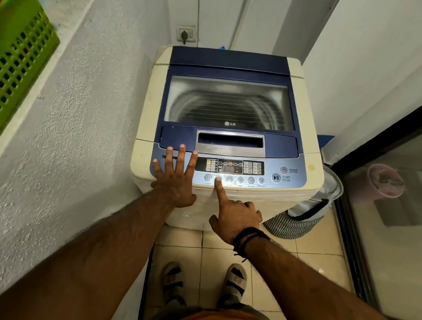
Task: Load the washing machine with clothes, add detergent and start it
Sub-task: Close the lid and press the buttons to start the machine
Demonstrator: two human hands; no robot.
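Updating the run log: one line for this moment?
lid closed | left hand flat on control panel | right hand index pressing second round button

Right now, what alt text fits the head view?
A person's right hand presses a round button on a closed top-load washing machine with its index finger, while the left hand rests flat on the control panel. A green basket sits left.

Cream-and-blue washing machine (230,125) stands upright, lid closed.
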